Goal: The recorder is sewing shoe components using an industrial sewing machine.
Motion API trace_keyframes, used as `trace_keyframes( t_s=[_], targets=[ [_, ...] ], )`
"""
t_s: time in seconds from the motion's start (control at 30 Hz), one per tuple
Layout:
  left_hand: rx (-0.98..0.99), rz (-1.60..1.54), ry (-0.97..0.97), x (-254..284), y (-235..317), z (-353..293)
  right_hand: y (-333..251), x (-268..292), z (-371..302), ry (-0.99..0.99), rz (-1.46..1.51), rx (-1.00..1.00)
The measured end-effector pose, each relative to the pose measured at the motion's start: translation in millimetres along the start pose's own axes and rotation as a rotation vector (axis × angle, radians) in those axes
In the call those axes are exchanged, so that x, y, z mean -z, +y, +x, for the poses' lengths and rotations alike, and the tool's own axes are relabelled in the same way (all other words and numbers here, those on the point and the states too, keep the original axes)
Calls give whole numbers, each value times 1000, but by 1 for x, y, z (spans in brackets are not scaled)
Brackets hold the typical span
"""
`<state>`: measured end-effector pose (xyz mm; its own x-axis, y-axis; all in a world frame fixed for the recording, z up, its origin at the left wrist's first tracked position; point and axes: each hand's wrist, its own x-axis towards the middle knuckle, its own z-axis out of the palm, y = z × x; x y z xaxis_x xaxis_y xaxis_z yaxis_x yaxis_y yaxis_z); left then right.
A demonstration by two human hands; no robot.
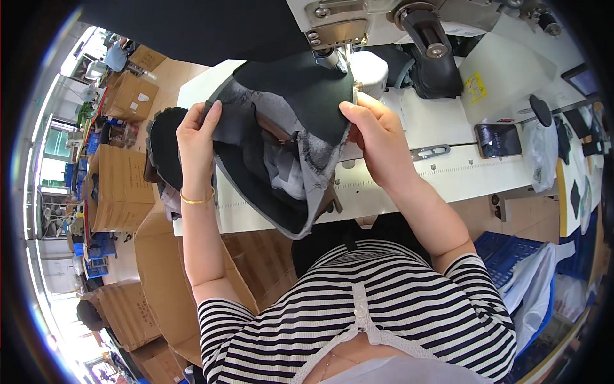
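My left hand (pixel 199 128) pinches the left edge of a black, hollow fabric piece (pixel 307 105), thumb on top. It has a grey inner side and raw edges, and its shape resembles an unfinished hat. On the right, my right hand (pixel 378 134) grips the opposite edge between thumb and fingers. The far part of the fabric lies under the needle area of a sewing machine (pixel 339 35). Its near part sags over the front edge of the white work table (pixel 268 208). White material (pixel 284 173) shows inside the hollow.
Another black fabric piece (pixel 167 144) lies left of my left forearm. To the right are a phone (pixel 498 141), a stack of black pieces (pixel 435 73) and a clear plastic bag (pixel 540 153). Cardboard boxes (pixel 125 185) stand left; a blue crate (pixel 505 253) sits lower right.
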<state>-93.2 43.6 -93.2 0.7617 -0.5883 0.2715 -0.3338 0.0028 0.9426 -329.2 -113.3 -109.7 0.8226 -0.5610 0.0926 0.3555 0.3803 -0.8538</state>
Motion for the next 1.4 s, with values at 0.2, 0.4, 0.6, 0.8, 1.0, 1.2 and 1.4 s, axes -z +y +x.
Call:
trace_keyframes(
  t_s=[0.2,0.4,0.6,0.8,1.0,1.2,1.4],
  targets=[
    [-22,16,50,-1,6,-22,-5,-3,-11,83,-150,81],
    [-80,65,95,-5,10,-26,-6,-4,-34,9,-245,109],
    [-108,19,149,-13,19,-21,-6,4,-27,-6,-422,53],
    [-132,37,178,-13,21,-16,-2,10,-12,0,-373,71],
    [-169,40,200,-12,14,-6,-1,9,-7,37,-196,138],
    [-111,55,227,-11,6,3,-8,10,-16,56,-502,245],
    [-128,-75,181,-11,-3,8,-9,9,-14,48,-485,268]
  ],
)
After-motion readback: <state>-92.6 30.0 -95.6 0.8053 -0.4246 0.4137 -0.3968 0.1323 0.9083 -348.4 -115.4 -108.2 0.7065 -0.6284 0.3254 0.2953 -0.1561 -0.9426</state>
